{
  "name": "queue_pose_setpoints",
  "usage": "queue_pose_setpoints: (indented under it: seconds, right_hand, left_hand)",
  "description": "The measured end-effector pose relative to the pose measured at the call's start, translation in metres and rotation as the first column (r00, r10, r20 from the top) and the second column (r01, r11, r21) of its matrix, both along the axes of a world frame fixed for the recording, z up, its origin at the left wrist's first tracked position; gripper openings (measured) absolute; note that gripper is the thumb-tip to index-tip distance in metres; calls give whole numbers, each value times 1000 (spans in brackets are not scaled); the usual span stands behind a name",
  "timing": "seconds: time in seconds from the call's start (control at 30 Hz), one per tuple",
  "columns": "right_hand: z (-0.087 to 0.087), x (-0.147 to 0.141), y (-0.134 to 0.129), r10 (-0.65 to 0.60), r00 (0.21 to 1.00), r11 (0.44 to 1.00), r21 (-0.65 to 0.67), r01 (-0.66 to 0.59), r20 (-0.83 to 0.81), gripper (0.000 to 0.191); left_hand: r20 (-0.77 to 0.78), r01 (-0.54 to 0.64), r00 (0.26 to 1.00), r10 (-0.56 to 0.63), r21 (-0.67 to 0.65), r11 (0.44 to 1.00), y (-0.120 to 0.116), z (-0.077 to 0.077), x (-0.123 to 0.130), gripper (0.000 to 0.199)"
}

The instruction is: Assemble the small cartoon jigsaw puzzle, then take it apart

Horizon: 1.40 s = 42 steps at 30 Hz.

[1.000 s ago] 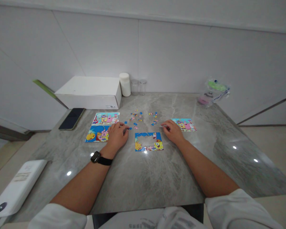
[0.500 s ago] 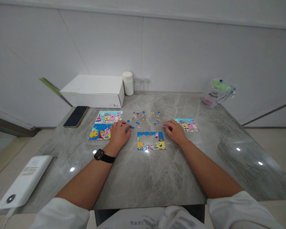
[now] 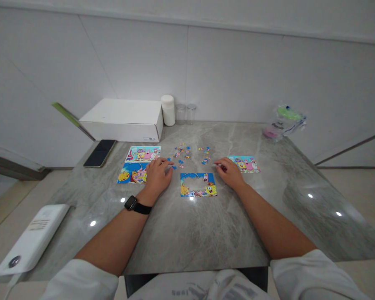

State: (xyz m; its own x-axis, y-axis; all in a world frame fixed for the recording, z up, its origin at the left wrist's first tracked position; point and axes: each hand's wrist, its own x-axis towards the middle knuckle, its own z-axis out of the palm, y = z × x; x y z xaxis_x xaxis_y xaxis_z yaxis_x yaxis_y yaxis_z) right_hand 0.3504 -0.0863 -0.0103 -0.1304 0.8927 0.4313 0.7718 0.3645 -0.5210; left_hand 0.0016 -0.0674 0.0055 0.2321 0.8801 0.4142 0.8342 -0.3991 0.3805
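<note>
A partly assembled cartoon jigsaw puzzle (image 3: 210, 189) lies between my hands, filled around its border with an irregular gap in the middle. My left hand (image 3: 159, 173), with a black watch at the wrist, rests on the table with fingers stretched forward. It partly covers the right end of a blue picture card (image 3: 129, 173). Beyond the puzzle, loose jigsaw pieces (image 3: 181, 162) are scattered in two groups. My right hand (image 3: 229, 171) is curled at the right group, thumb and fingers close together; whatever they pinch is too small to make out. Behind it lies another picture card (image 3: 249, 163).
A white box (image 3: 121, 118), a white bottle (image 3: 168, 110) and two clear jars (image 3: 186, 114) stand along the wall. A phone (image 3: 100, 153) and a white power bank (image 3: 31, 237) lie left. A plastic bag (image 3: 283, 123) sits at the back right.
My left hand has shifted very slightly to the right. My right hand stays almost in place, and the puzzle and loose pieces look the same; the view has tilted a little.
</note>
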Motion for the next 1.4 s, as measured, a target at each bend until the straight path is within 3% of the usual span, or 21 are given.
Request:
queue_pose_setpoints:
  seconds: [0.27,0.43,0.6,0.87,1.17,1.3,1.4]
  right_hand:
    - [16,-1,18,-102,994,994,36,104,-43,21]
    - [32,-7,63,-72,977,993,-74,89,202,21]
    - [36,-31,106,-42,885,964,-214,157,464,28]
    - [41,-54,129,-38,810,916,-304,262,585,30]
    - [45,-53,130,33,892,929,-342,139,450,11]
    - [46,-53,107,111,986,921,-385,-55,123,8]
    - [44,-48,75,251,952,853,-426,-302,-172,16]
  left_hand:
    - [58,14,998,-16,34,999,2,-1,0,20]
    - [77,39,996,-42,38,998,3,-3,0,20]
    - [95,49,994,-52,43,998,3,-4,0,21]
    - [105,55,993,-58,32,998,4,-5,0,22]
    - [90,70,993,-72,19,997,4,-8,2,23]
    - [82,91,992,-93,25,996,2,-7,3,23]
    - [90,117,989,-120,39,992,1,-6,4,23]
